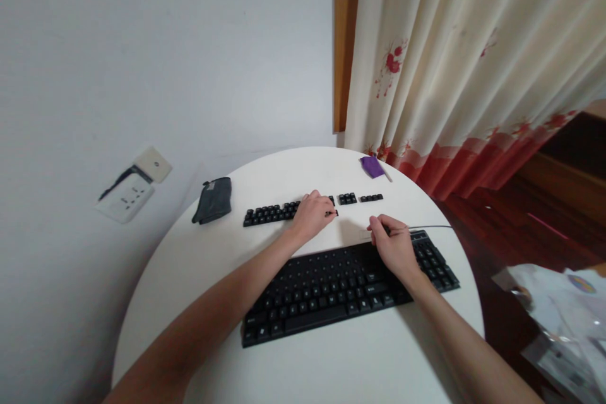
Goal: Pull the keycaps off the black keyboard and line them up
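Note:
A black keyboard (326, 315) lies across the front of the round table, with bare switch posts showing in its upper rows and keycaps on the lower ones. Beyond it, loose black keycaps (267, 214) are set out in rows. My left hand (312, 211) reaches over these rows, thumb and fingertips pinched at a black keycap near their right part. Above the keyboard's upper right part, my right hand (392, 245) is closed, with something dark and small partly showing between its fingers; its kind cannot be made out. Smaller keycap groups (347, 198) sit between and beyond my hands.
A dark zip pouch (213, 200) lies at the table's left edge. At the far right edge is a purple cloth-like item (372, 166). The keyboard's cable (430, 226) runs off to the right. A curtain (426, 76) hangs behind, and plastic bags (563, 315) lie at the right.

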A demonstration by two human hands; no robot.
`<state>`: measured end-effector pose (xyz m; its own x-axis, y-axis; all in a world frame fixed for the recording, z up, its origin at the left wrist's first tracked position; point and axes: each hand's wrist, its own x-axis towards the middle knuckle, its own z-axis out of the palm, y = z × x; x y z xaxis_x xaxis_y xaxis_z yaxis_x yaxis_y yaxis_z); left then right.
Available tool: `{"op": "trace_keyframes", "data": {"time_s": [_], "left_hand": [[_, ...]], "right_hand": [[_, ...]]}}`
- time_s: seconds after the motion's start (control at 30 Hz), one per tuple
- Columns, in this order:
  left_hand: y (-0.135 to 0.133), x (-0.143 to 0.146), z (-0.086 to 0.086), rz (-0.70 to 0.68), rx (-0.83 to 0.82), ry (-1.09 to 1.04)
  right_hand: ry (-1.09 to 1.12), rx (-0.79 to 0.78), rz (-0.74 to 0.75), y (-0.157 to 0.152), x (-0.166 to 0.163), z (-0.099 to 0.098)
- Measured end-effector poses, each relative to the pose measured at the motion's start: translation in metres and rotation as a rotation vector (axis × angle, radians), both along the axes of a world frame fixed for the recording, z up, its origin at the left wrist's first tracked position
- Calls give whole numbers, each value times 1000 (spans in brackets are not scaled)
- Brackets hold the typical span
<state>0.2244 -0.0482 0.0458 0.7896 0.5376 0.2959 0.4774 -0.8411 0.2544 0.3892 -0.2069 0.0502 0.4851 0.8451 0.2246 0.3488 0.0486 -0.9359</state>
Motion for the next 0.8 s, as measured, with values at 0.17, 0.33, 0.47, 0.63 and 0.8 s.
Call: {"op": "trace_keyframes", "data": {"time_s": [0.17, 0.33, 0.47, 0.63, 0.8], "left_hand": [[1, 0, -5, 43, 34, -27], [2, 2, -9, 105, 73, -71], [3, 2, -9, 111, 88, -83], [4, 2, -10, 111, 101, -86], [5, 2, -12, 117, 109, -90]], "right_hand": [[20, -3, 5, 0, -1, 1], [22, 12, -2, 0, 0, -1], [27, 8, 10, 0, 0, -1], [16, 0, 10, 0, 0, 0], [6, 7, 5, -1, 1, 0]]}}
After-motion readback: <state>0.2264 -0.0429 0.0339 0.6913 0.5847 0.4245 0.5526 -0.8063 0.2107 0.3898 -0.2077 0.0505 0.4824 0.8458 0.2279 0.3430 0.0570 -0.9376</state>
